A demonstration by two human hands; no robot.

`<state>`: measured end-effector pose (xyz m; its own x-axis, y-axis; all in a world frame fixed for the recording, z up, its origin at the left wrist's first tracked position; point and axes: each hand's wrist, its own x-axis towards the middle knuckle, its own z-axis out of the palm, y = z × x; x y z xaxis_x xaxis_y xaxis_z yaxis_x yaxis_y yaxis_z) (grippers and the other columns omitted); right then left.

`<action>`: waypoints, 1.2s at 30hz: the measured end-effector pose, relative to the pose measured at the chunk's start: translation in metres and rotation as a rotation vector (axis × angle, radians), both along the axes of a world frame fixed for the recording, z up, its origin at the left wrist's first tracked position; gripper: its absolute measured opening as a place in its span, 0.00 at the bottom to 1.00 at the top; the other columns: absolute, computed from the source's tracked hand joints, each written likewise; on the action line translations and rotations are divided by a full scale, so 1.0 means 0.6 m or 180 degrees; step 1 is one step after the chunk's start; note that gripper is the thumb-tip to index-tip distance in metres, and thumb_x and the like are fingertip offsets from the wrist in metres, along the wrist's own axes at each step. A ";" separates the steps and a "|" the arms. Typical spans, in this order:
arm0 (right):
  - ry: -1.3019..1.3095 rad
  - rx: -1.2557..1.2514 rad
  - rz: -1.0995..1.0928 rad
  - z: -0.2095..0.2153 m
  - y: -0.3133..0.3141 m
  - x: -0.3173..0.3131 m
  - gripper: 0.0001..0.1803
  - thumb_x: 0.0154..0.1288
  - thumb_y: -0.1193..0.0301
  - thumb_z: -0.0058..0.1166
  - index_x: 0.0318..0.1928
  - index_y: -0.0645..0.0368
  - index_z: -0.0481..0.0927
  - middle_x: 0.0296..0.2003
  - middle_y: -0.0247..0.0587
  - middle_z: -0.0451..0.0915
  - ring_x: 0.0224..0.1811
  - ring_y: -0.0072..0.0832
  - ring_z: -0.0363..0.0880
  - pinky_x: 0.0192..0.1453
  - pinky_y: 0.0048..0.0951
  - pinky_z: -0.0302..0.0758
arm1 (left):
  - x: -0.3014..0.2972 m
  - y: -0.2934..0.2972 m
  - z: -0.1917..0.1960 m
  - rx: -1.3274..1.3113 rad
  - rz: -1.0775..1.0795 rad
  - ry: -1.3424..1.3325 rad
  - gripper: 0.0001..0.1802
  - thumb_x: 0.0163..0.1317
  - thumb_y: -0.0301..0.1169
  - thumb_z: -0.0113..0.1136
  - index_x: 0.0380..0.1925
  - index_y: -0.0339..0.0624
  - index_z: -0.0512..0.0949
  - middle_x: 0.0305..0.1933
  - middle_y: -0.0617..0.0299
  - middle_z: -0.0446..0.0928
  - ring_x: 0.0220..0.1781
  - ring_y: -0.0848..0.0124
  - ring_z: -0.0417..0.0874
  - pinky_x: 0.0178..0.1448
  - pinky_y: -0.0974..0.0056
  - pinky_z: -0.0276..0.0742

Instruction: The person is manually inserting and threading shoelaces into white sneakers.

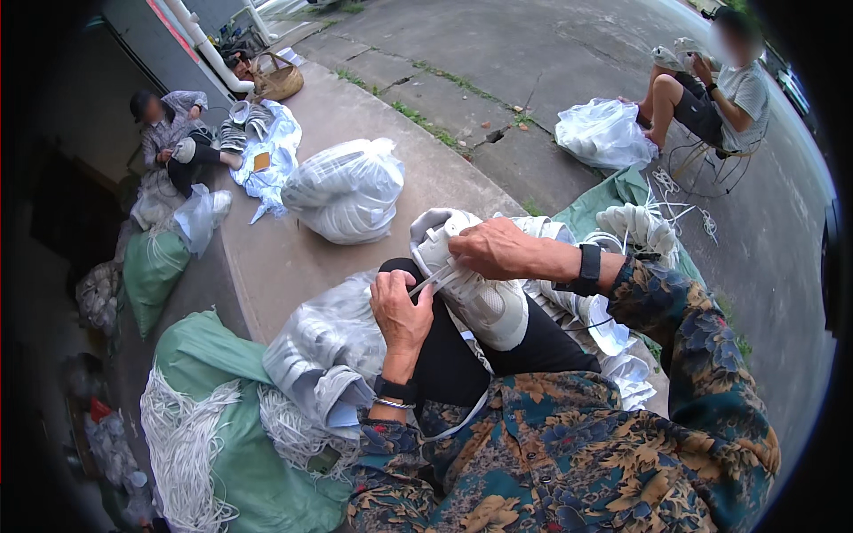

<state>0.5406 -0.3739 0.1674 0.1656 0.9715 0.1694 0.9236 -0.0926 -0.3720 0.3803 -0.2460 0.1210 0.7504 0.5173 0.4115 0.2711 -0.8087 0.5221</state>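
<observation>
A white sneaker (pixel 496 322) lies across my black-trousered lap, its toe toward me and its opening away. My left hand (pixel 402 313), closed at the shoe's left side, pinches a flat white shoelace (pixel 430 283) pulled taut from the eyelets. Over the upper part of the lacing, my right hand (pixel 494 250) is bent with thumb and fingers pressed together at the lace. Its fingertips partly hide the eyelets there. Another stretch of white lace hangs down past my left thigh.
Bundled white laces (pixel 182 444) drape over a green sack (pixel 200 355) at left. Bagged shoes (pixel 346 191) stand ahead, with more shoes (pixel 635 231) at my right. Two seated people handle shoes: one person (pixel 173 133) far left, another person (pixel 733 98) far right beside a white bag (pixel 604 133).
</observation>
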 end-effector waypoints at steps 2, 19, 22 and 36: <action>-0.0397 -0.0253 0.0136 -0.005 0.008 0.005 0.05 0.52 0.74 0.49 0.31 0.61 0.71 0.27 0.48 0.77 0.32 0.43 0.78 0.29 0.41 0.72 | 0.009 -0.004 0.006 0.0038 0.0055 -0.0243 0.11 0.43 0.28 0.63 0.28 0.41 0.73 0.35 0.54 0.68 0.41 0.56 0.69 0.46 0.57 0.65; 0.0881 0.0443 -0.0628 0.009 -0.065 0.106 0.07 0.54 0.72 0.51 0.29 0.63 0.71 0.22 0.49 0.74 0.26 0.43 0.74 0.31 0.38 0.69 | -0.003 0.002 -0.003 -0.0009 -0.0289 -0.0173 0.18 0.45 0.25 0.58 0.40 0.42 0.73 0.31 0.58 0.72 0.41 0.59 0.72 0.47 0.56 0.63; 0.0919 0.0561 -0.0714 0.008 -0.062 0.110 0.08 0.54 0.71 0.51 0.29 0.63 0.72 0.23 0.50 0.74 0.27 0.43 0.74 0.31 0.38 0.69 | -0.026 0.014 0.000 0.0417 -0.0440 0.0421 0.10 0.49 0.31 0.60 0.33 0.44 0.75 0.31 0.58 0.71 0.40 0.59 0.71 0.45 0.56 0.61; 0.0950 0.0266 -0.0676 -0.035 -0.053 0.141 0.07 0.54 0.73 0.52 0.30 0.65 0.72 0.23 0.47 0.75 0.27 0.36 0.75 0.30 0.36 0.69 | -0.121 0.085 -0.035 -0.0323 -0.0362 0.0005 0.05 0.51 0.27 0.57 0.21 0.38 0.73 0.23 0.56 0.71 0.30 0.57 0.73 0.34 0.57 0.66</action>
<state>0.6253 -0.4057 0.1464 0.4160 0.8951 0.1606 0.7369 -0.2283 -0.6363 0.3079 -0.1951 0.1000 0.8072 0.4677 0.3601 0.1816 -0.7773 0.6024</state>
